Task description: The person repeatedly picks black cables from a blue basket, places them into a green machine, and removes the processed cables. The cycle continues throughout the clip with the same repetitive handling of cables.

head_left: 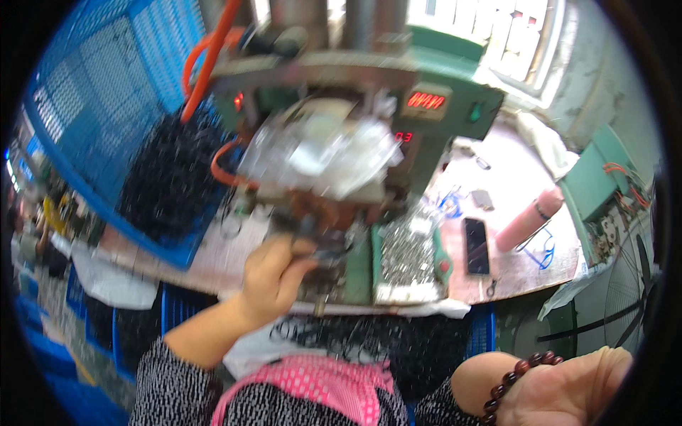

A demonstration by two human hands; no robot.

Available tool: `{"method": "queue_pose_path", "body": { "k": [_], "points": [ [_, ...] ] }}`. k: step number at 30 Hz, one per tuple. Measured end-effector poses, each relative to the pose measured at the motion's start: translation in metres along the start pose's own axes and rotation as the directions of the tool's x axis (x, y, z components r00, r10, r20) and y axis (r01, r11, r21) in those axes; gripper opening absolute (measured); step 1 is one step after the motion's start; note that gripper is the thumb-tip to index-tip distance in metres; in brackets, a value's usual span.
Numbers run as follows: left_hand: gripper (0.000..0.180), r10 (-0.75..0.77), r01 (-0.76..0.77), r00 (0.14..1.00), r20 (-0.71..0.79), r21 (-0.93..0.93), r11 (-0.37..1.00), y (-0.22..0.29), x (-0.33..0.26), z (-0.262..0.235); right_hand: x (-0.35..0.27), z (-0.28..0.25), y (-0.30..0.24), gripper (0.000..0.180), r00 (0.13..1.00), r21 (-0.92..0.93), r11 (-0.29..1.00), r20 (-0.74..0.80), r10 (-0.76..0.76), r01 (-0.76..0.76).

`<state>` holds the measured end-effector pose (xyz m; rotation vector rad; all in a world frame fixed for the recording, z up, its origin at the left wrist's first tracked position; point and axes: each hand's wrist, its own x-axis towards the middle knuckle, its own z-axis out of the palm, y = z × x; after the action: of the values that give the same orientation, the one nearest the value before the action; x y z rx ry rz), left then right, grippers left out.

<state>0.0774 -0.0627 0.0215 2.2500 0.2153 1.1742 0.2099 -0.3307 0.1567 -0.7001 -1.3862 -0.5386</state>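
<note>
Left hand (273, 273) is reaching under the press machine (334, 142), fingers curled on a small dark part, seating it. Right hand (568, 387) is resting open, empty, near the lower edge. Next move probably calls for clearing fingers from the fixture.

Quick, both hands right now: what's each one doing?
Left hand: closed in a grip on a small dark part under the press machine; too blurred to identify.
Right hand: open, palm up, holding nothing, beaded bracelet at the wrist.

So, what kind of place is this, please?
Probably a small factory workstation. A green bench machine with red number displays stands on the worktable, a blue crate holds a heap of small dark parts, and the left hand works at the machine's base. The right hand is held low, open.
</note>
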Motion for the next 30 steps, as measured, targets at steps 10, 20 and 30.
{"method": "queue_pose_path", "body": {
  "k": [10, 20, 30],
  "points": [
    [0.016, -0.065, 0.066, 0.998, 0.012, -0.054, 0.996, 0.0, -0.007, 0.0, -0.011, 0.017, 0.02, 0.016, 0.991, -0.157, 0.98, -0.035, -0.131, 0.124],
    [0.031, -0.043, 0.044, 0.999, 0.016, -0.072, 0.996, 0.015, 0.001, -0.004, -0.064, 0.02, 0.039, 0.018, 0.873, -0.614, 0.786, -0.344, -0.345, 0.069],
    [0.037, 0.023, -0.021, 0.997, -0.071, 0.035, 0.999, 0.009, -0.039, -0.026, -0.194, 0.029, 0.131, 0.026, 0.66, -0.857, 0.472, 0.234, 0.714, -0.206]
  ]
}}
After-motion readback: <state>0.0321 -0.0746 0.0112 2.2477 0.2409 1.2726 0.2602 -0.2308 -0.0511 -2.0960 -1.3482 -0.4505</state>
